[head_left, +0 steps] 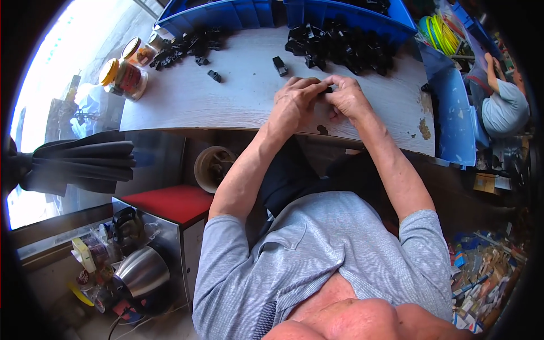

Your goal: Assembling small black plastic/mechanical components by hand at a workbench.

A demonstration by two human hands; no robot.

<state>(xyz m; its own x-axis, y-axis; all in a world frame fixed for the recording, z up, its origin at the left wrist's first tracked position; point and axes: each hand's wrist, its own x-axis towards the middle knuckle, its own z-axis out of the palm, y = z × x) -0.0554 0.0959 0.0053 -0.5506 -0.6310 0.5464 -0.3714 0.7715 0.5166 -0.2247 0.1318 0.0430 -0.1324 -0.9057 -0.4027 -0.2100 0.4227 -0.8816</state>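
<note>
One small black part, mostly hidden between the meeting fingertips over the white table. Best braced with the left hand, curled nearly closed on it, and pinched lightly with the right hand, thumb and forefinger almost together. Cannot tell exact finger placement. Avoid nudging the loose black block at ten o'clock, or the black pile between twelve and one.

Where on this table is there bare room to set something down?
Bare tabletop lies between the jars and left hand, nearer than the stray black parts, and right of the right hand. The far side is crowded: piles of black parts before blue bins.
</note>
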